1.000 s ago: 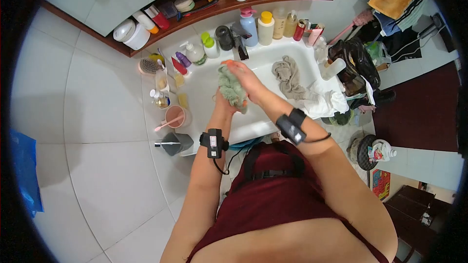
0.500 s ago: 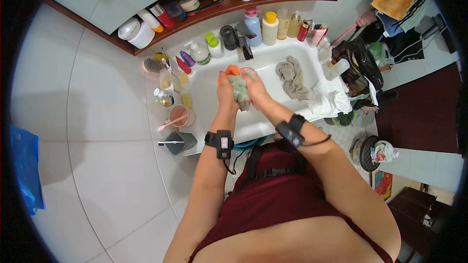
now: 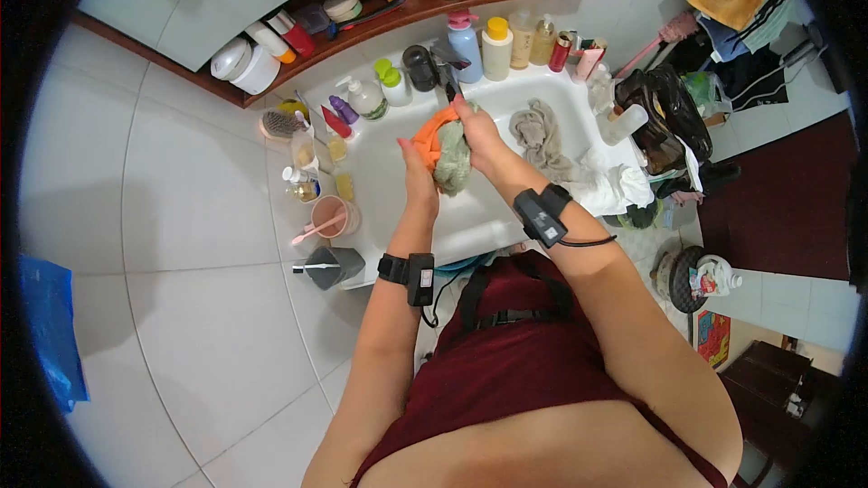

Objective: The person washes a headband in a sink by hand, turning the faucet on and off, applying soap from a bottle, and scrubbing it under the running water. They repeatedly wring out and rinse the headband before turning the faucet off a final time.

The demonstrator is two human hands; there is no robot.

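Over the white sink (image 3: 375, 208) I hold a bunched wet-looking cloth, part orange (image 3: 432, 137) and part grey-green (image 3: 454, 163). My left hand (image 3: 419, 179) supports it from the left, the thumb raised beside the orange part and the other fingers mostly hidden behind the cloth. My right hand (image 3: 482, 137) grips it on the right, thumb and fingers closed near its upper edge. The black faucet (image 3: 449, 77) is just beyond my right fingertips. To the right, a crumpled grey cloth (image 3: 540, 140) lies in the basin.
Pump bottles and other bottles, including a blue one (image 3: 465, 50) and a yellow-capped one (image 3: 496, 48), line the sink's back edge. A pink cup (image 3: 333, 217) and a grey cup (image 3: 327, 267) stand at the left. White cloth (image 3: 610, 188) drapes over the right rim. A wooden shelf (image 3: 362, 32) overhangs the back.
The bunched cloth has turned and opened out, showing more orange. My right hand has shifted up towards the faucet, and my left thumb now stands away from the cloth.
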